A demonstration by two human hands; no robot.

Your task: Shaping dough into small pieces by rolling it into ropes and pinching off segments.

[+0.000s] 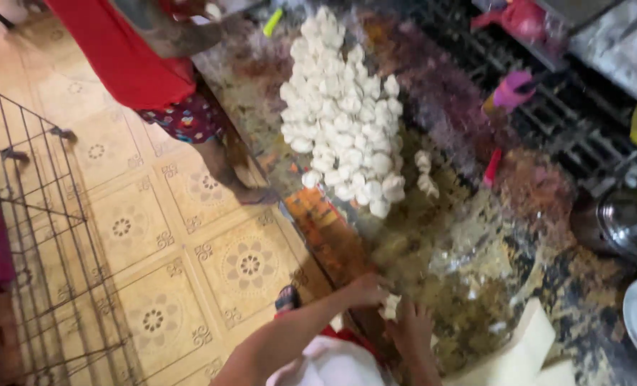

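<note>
Both hands met at the near edge of the worktop (476, 236), w/ a small pale dough piece (389, 306) between them. Left hand (367, 291) came in from the floor side, fingers curled and pinching the piece's edge; right hand (411, 330) sat just below it, fingers cupped under and touching it. Neither was spread flat; both looked nearly closed on the piece, tho blur hid the fingertips.

To do the fold well, I'd judge: keep the pinch light, seal the edge evenly, support from below w/ the right so the wrapper doesn't tear or sag.

Dumpling pile (343, 114) lay well beyond the hands, toward the far side of the worktop, white pieces packed touching each other. A couple of loose ones (425, 171) sat just beside the pile, on its right. Pink tool (511, 91) was right of the pile, apart from it. Another person in a red garment (118, 50) stood left of the pile, on the tiled floor (189, 243).
</note>
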